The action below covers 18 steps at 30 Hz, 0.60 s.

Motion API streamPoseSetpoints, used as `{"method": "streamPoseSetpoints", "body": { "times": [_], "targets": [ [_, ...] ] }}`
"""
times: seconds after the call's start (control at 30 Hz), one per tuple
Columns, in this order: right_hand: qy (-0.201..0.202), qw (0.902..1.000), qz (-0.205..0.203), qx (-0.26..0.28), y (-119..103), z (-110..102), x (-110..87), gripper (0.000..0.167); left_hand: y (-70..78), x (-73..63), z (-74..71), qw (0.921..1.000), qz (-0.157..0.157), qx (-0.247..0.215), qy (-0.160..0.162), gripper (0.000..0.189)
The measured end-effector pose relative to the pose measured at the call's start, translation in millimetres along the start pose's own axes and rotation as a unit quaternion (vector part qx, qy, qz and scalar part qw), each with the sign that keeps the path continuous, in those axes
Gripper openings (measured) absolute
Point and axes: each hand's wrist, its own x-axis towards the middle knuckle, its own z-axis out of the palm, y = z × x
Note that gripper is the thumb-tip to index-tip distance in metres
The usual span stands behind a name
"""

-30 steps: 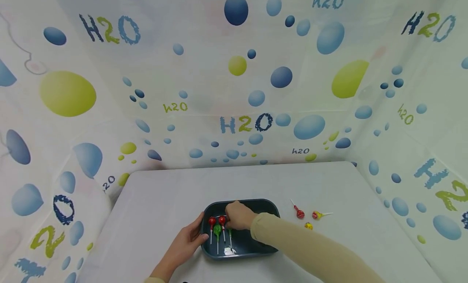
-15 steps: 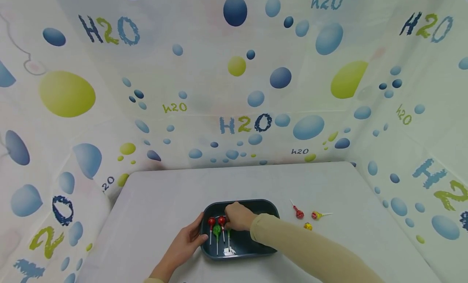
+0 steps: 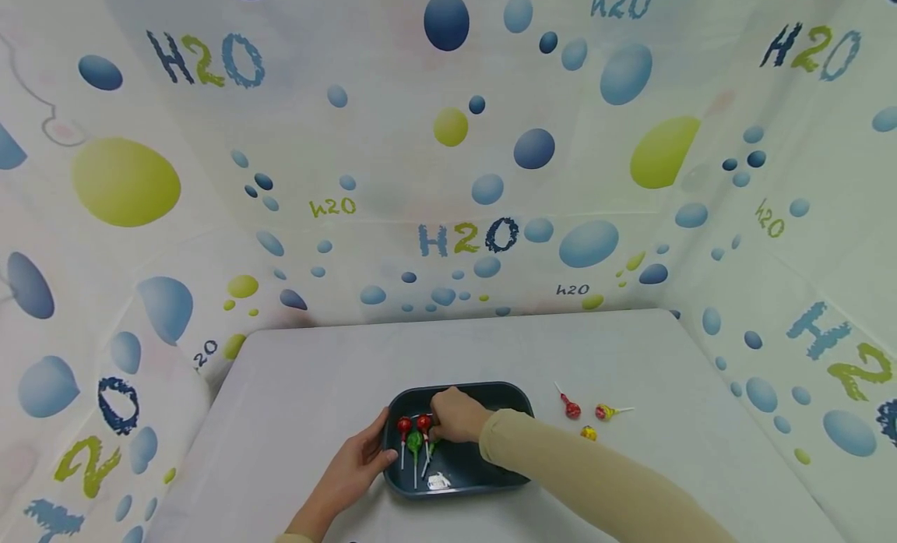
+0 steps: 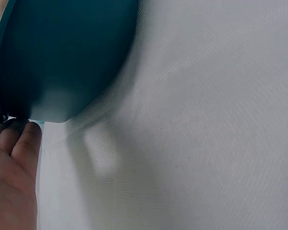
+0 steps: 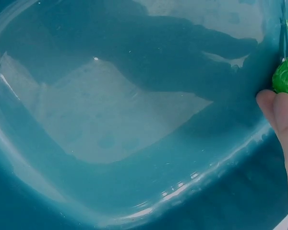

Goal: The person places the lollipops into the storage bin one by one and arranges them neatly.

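Tbl (image 3: 315, 387): 3 lollipops (image 3: 603, 412) R of tray (image 3: 483, 471), head cam only.

white table (image 3: 315, 387), pale backdrop (image 3: 392, 138) behind it, blue and lime-green bubbles (image 3: 589, 245), multicoloured h2o lettering (image 3: 432, 241)

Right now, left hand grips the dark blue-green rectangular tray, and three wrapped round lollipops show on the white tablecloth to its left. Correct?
Wrong side: the head view shows the three lollipops on the white tablecloth to the right of the tray. The left hand does grip it.
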Motion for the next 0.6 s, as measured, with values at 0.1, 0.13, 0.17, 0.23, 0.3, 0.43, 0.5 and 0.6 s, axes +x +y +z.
{"method": "streamPoseSetpoints", "body": {
  "times": [0.1, 0.13, 0.17, 0.23, 0.3, 0.43, 0.5, 0.6],
  "targets": [
    [-0.001, 1.0000, -0.001, 0.000, -0.1, 0.5, 0.4, 0.013, 0.0, -0.2, 0.0, 1.0000, 0.000, 0.002, 0.002, 0.074],
    [0.000, 1.0000, -0.003, -0.001, 0.0, 0.6, 0.3, 0.012, 0.0, -0.1, 0.2, 1.0000, 0.000, 0.002, 0.002, 0.074],
    [-0.001, 1.0000, -0.004, 0.000, 0.3, 0.5, 0.5, 0.011, 0.1, 0.0, 0.3, 1.0000, 0.000, 0.002, 0.002, 0.074],
    [0.000, 1.0000, -0.006, -0.001, 0.8, 0.4, 0.4, 0.009, 0.2, 0.2, 0.6, 1.0000, -0.001, 0.001, 0.002, 0.074],
    [0.000, 1.0000, -0.008, -0.003, 1.3, -0.2, -0.1, 0.009, 0.6, 0.2, 0.7, 1.0000, -0.001, 0.001, 0.002, 0.074],
    [-0.001, 1.0000, -0.008, -0.001, 2.5, -0.6, -1.1, 0.009, 1.5, -0.2, 0.8, 1.0000, -0.004, 0.006, 0.003, 0.074],
    [0.000, 1.0000, -0.009, 0.000, 2.7, -1.4, -2.0, 0.010, 1.6, -0.5, 0.8, 0.9999, -0.006, 0.009, 0.005, 0.074],
    [0.000, 1.0000, -0.007, 0.005, 3.4, -1.4, -2.7, 0.012, 1.2, -0.9, 1.0, 0.9999, -0.007, 0.010, 0.007, 0.074]
  ]
}}
